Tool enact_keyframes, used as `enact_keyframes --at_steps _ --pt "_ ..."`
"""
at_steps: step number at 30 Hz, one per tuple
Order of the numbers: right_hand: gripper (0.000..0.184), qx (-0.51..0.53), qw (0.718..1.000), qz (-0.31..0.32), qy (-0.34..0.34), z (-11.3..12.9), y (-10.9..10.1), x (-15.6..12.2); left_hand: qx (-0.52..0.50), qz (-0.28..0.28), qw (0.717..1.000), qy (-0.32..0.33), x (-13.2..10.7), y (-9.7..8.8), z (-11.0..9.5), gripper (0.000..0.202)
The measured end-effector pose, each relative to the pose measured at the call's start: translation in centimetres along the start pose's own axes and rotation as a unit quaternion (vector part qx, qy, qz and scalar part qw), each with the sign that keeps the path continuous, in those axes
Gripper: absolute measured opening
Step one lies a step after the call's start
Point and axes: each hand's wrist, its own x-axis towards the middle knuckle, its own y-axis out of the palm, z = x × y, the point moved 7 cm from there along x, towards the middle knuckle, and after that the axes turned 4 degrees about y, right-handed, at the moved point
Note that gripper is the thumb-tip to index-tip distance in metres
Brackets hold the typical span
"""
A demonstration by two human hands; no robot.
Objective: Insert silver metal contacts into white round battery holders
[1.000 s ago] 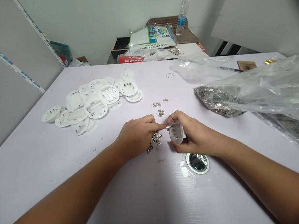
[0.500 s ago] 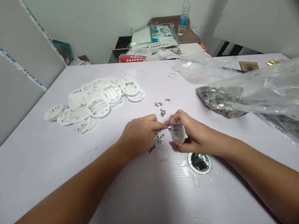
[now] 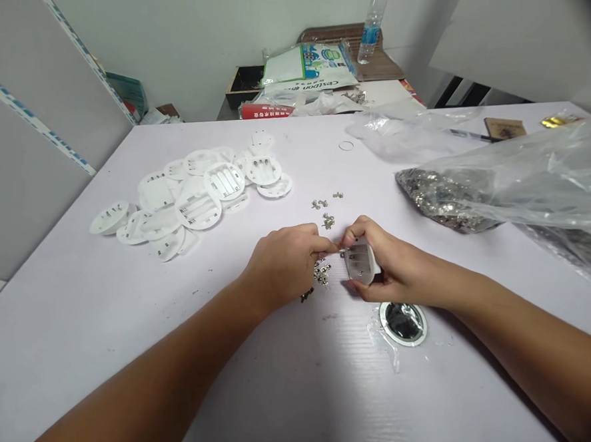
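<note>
Since your right hand (image 3: 388, 263) curls closed around it, the white plastic battery holder (image 3: 362, 262) sits just above the table (image 3: 117, 357), tilted, its metal-lined slots toward your left hand (image 3: 282, 267). Item: light, stiff, probably brittle at thin edges; best held by the round rim, clear of the slots. Item: one small metal contact clip (image 3: 341, 252), apparently pinched by your left fingertips (image 3: 325, 245) at the holder's edge; likely slippery, so take it by its flat. Item: loose clips (image 3: 321, 273) beside your left hand. Item: round holders (image 3: 196, 208), heaped farther left; bagged clips (image 3: 444, 197), farther right.
</note>
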Motion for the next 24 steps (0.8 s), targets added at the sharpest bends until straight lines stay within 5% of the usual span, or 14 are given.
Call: enact_keyframes --at_steps 13,24 --pt "0.045 0.019 1.0 -0.007 0.006 -0.82 0.11 0.16 0.002 0.005 1.0 -0.015 0.26 0.39 -0.08 0.045" --pt "0.046 0.013 1.0 -0.008 0.005 -0.76 -0.19 0.2 -0.045 -0.016 0.998 0.049 -0.63 0.26 -0.1 0.055"
